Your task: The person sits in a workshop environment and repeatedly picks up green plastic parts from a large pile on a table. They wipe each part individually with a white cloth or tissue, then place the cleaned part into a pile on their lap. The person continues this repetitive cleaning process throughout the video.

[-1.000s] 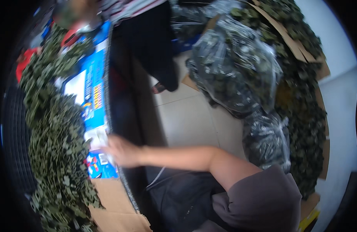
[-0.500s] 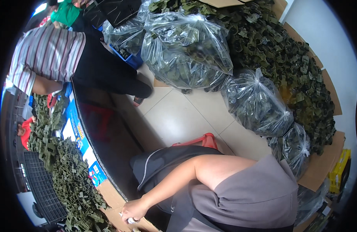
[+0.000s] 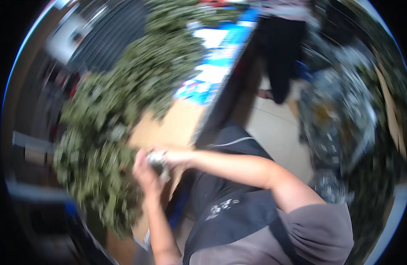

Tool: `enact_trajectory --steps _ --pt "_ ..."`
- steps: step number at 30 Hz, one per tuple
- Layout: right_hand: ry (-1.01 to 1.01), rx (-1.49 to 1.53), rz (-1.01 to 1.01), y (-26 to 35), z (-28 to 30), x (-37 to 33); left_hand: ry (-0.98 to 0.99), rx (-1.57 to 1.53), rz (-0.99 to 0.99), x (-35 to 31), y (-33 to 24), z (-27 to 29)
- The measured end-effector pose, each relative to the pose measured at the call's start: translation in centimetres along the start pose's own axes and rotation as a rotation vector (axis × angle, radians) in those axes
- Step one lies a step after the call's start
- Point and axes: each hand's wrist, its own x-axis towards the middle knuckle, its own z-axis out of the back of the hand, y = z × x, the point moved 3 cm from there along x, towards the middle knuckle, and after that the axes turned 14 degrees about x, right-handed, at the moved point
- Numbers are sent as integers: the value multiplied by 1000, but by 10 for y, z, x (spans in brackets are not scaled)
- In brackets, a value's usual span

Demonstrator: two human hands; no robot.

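Observation:
My right hand [image 3: 179, 157] is closed around a small white-and-grey piece [image 3: 158, 158], too blurred to name. From the near side my left hand [image 3: 147, 177] grips the same piece, its fingers along the left of it. Both hands are held close together over the bare cardboard edge of the work table [image 3: 166, 130]. Just left of them lies a large heap of olive-green plastic parts [image 3: 102, 174], spread along the table.
Blue-and-white printed cardboard [image 3: 216, 53] covers the table farther off. Behind the heap stands a dark ribbed crate [image 3: 113, 37]. Another person in dark trousers [image 3: 285, 55] stands at the table's far right. Clear plastic bags [image 3: 338, 115] of parts sit on the tiled floor [image 3: 274, 128].
My view has swung left toward the table, blurring the picture. My left hand has come into view and meets the right at the white-and-grey piece.

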Motion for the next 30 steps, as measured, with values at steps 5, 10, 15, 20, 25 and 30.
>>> enact_trajectory --steps 5,10,15,20,25,30 --pt "-166 -156 -247 -2 3 12 -254 -23 -283 -11 -10 24" --pt "-159 -139 -21 23 30 14 -245 -328 -49 -14 -15 30" --pt "-27 -801 170 57 15 -14 -156 -784 439 -22 -10 18" --pt "77 -1528 562 86 -7 -42 -26 -232 325 1 -14 25" --pt "473 -1975 683 110 -43 -83 289 -52 -174 34 -37 48" --pt "190 -1866 992 149 -59 -108 211 -531 -158 28 -48 27"
